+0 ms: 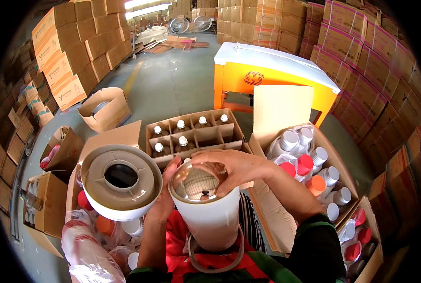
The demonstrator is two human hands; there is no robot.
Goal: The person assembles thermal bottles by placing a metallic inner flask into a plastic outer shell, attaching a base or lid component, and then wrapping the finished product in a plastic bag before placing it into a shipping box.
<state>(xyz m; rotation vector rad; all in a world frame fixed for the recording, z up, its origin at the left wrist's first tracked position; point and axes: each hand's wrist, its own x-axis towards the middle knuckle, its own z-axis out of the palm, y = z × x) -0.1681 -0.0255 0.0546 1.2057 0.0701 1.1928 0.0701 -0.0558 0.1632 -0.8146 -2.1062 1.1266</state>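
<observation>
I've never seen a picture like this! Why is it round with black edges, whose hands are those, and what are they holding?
There's no robot here. A person wears this camera on their head, looking down, and its wide lens bends everything. Those are the person's own bare hands. The right hand has its fingers and thumb on a shiny rounded piece at the top of a white cylinder. The left hand is by the cylinder's left side, near a big white round part; its grip is hard to see. Ahead, a divided cardboard box holds bottles with white caps.
</observation>
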